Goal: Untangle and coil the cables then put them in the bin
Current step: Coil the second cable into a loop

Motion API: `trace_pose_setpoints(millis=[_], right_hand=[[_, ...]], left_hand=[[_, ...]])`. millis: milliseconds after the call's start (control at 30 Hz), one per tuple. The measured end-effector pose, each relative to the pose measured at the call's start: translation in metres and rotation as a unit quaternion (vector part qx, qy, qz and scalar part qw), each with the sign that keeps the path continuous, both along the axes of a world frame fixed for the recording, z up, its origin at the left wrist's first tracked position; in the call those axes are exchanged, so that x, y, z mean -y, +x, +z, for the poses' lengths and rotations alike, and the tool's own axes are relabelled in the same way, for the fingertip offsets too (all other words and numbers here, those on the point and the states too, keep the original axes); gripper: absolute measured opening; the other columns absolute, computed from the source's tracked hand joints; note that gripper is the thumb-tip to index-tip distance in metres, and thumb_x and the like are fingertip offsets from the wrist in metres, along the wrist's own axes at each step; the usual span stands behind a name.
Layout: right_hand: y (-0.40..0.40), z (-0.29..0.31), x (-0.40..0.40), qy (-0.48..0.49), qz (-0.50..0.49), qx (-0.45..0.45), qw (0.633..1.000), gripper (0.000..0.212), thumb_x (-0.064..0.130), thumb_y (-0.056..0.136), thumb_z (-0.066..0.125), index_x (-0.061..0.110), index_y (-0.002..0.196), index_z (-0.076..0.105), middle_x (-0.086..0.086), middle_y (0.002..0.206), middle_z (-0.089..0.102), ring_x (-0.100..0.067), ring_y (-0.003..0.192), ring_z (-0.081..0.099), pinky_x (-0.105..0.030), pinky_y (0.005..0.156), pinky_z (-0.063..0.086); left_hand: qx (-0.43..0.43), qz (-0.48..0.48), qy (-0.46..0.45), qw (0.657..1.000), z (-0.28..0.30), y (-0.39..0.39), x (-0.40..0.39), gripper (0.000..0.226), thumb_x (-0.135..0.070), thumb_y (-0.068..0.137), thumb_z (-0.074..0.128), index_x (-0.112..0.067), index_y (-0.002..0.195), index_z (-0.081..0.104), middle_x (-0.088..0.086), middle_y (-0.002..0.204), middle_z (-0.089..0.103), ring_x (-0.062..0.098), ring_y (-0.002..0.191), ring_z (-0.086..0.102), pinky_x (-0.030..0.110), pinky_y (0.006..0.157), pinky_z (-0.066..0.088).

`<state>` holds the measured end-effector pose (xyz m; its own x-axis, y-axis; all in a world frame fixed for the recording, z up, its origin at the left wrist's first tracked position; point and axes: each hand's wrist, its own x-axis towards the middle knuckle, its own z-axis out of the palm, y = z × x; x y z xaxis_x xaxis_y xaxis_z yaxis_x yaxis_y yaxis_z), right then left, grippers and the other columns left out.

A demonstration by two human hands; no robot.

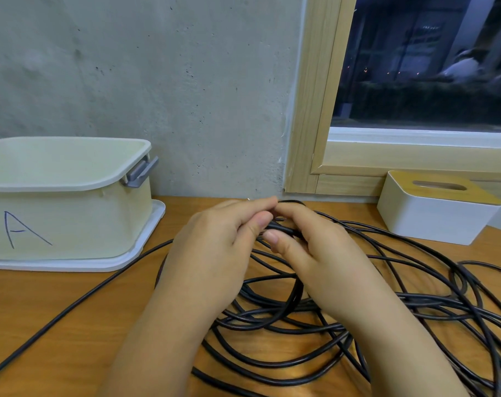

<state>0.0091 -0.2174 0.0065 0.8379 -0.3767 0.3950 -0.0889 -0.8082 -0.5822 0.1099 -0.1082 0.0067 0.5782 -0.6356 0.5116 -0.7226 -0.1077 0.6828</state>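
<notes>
A tangle of black cable (343, 316) lies spread over the wooden table at centre and right, with one long strand running off to the lower left. My left hand (215, 253) and my right hand (315, 253) meet above the far side of the tangle. Both pinch the same few cable strands between thumb and fingers, fingertips almost touching. The cream bin (71, 219), marked with a blue letter A, stands at the left against the wall on its white lid. Its inside is hidden from this angle.
A white tissue box (432, 216) with a wooden top sits at the right by the window frame. A grey concrete wall closes the back of the table. Bare wood (57, 325) shows at the front left, crossed by the single strand.
</notes>
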Motion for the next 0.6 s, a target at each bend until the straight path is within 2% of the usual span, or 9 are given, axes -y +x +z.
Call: trace_pose_setpoints(millis=[100, 167, 200, 267, 333, 400, 500, 600], right_hand=[[-0.004, 0.001, 0.004, 0.032, -0.012, 0.001, 0.999, 0.037, 0.047, 0.087, 0.042, 0.045, 0.124, 0.048, 0.02, 0.084, 0.064, 0.007, 0.092, 0.056, -0.012, 0.078, 0.044], [-0.007, 0.003, 0.006, 0.044, -0.009, 0.006, 0.999, 0.017, 0.047, 0.088, 0.04, 0.044, 0.097, 0.054, 0.02, 0.077, 0.063, 0.006, 0.082, 0.056, -0.008, 0.067, 0.041], [-0.008, 0.005, 0.006, 0.054, -0.004, 0.007, 0.998, 0.019, 0.048, 0.089, 0.038, 0.04, 0.085, 0.055, 0.023, 0.078, 0.063, 0.004, 0.079, 0.056, -0.009, 0.065, 0.04], [-0.01, 0.004, 0.006, 0.075, 0.01, -0.002, 0.997, 0.035, 0.055, 0.086, 0.034, 0.032, 0.074, 0.058, 0.026, 0.081, 0.063, 0.0, 0.081, 0.058, -0.013, 0.065, 0.043], [-0.008, 0.002, 0.006, 0.079, 0.017, -0.006, 0.997, 0.047, 0.061, 0.079, 0.029, 0.027, 0.072, 0.06, 0.017, 0.089, 0.066, -0.008, 0.09, 0.059, -0.02, 0.073, 0.046], [-0.007, 0.0, 0.006, 0.081, 0.019, 0.014, 0.996, 0.05, 0.062, 0.078, 0.028, 0.023, 0.074, 0.059, 0.009, 0.08, 0.067, -0.011, 0.083, 0.061, -0.027, 0.075, 0.045], [-0.007, 0.001, 0.006, 0.098, 0.02, 0.043, 0.994, 0.048, 0.061, 0.077, 0.028, 0.023, 0.08, 0.056, 0.011, 0.065, 0.057, -0.007, 0.065, 0.054, -0.025, 0.065, 0.044], [-0.007, 0.003, 0.004, 0.116, 0.031, 0.054, 0.991, 0.039, 0.058, 0.08, 0.028, 0.032, 0.09, 0.056, 0.009, 0.062, 0.052, -0.003, 0.058, 0.049, -0.021, 0.058, 0.042]], left_hand=[[-0.004, 0.026, -0.033, 0.999, 0.002, -0.002, -0.001, 0.025, -0.034, 0.091, 0.052, -0.047, 0.111, 0.061, -0.025, 0.107, 0.064, -0.01, 0.103, 0.055, 0.01, 0.086, 0.041], [-0.028, 0.043, -0.08, 0.995, 0.005, -0.002, -0.002, 0.022, -0.033, 0.09, 0.054, -0.048, 0.105, 0.061, -0.03, 0.1, 0.062, -0.017, 0.099, 0.053, 0.001, 0.08, 0.039], [-0.042, 0.047, -0.107, 0.992, 0.008, -0.002, -0.003, 0.023, -0.03, 0.09, 0.055, -0.049, 0.102, 0.061, -0.033, 0.097, 0.06, -0.02, 0.098, 0.052, -0.003, 0.078, 0.037], [-0.056, 0.053, -0.142, 0.987, 0.011, -0.002, -0.004, 0.027, -0.025, 0.09, 0.057, -0.05, 0.099, 0.061, -0.034, 0.096, 0.059, -0.02, 0.099, 0.052, -0.004, 0.078, 0.036], [-0.052, 0.058, -0.154, 0.985, 0.013, -0.003, -0.006, 0.029, -0.023, 0.091, 0.056, -0.05, 0.1, 0.059, -0.035, 0.096, 0.058, -0.019, 0.099, 0.053, -0.003, 0.079, 0.036], [-0.059, 0.06, -0.159, 0.984, 0.013, -0.003, -0.005, 0.029, -0.021, 0.093, 0.054, -0.048, 0.101, 0.06, -0.036, 0.096, 0.058, -0.018, 0.1, 0.052, -0.003, 0.079, 0.036], [-0.093, 0.052, -0.162, 0.981, 0.013, -0.004, -0.005, 0.026, -0.022, 0.093, 0.053, -0.046, 0.099, 0.062, -0.039, 0.091, 0.06, -0.019, 0.092, 0.055, -0.003, 0.073, 0.038], [-0.114, 0.054, -0.155, 0.98, 0.013, -0.003, -0.006, 0.02, -0.032, 0.091, 0.05, -0.044, 0.096, 0.065, -0.035, 0.071, 0.061, -0.012, 0.075, 0.057, 0.005, 0.066, 0.044]])
